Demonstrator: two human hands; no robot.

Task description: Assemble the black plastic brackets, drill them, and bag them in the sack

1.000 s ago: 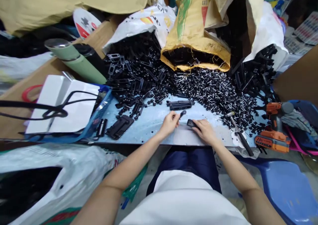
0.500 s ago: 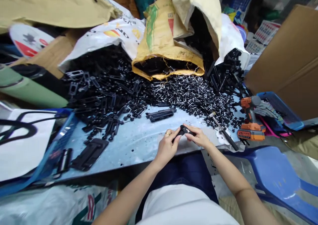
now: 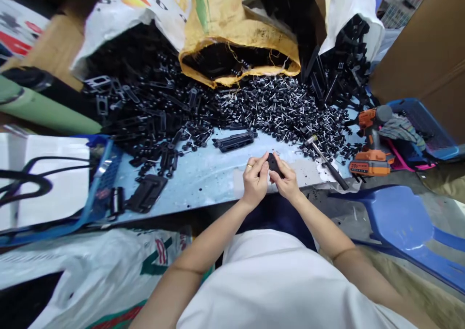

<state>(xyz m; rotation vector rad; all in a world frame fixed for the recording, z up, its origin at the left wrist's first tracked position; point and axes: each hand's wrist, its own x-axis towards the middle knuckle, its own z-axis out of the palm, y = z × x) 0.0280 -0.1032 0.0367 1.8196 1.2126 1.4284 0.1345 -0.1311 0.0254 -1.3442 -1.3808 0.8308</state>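
Both of my hands meet above the near edge of a pale blue table [image 3: 203, 174]. My left hand [image 3: 255, 179], with a ring on one finger, and my right hand [image 3: 286, 181] pinch a small black plastic part [image 3: 273, 164] between their fingertips. Just beyond them lies a long black assembled piece [image 3: 234, 141]. Behind it spreads a heap of small black pins with metal shafts [image 3: 286, 111] and a pile of black flat plastic parts [image 3: 145, 111].
A hammer [image 3: 325, 162] lies right of my hands, next to an orange cordless drill [image 3: 370, 145]. Open sacks [image 3: 236, 33] stand at the back. A green flask [image 3: 43, 111] and blue basket [image 3: 98, 183] sit left; a blue plastic chair [image 3: 403, 227] is at right.
My hands came together from apart on the table, lifted the small black part and drew it nearer. The camera tilted and shifted, so the table appears further left.
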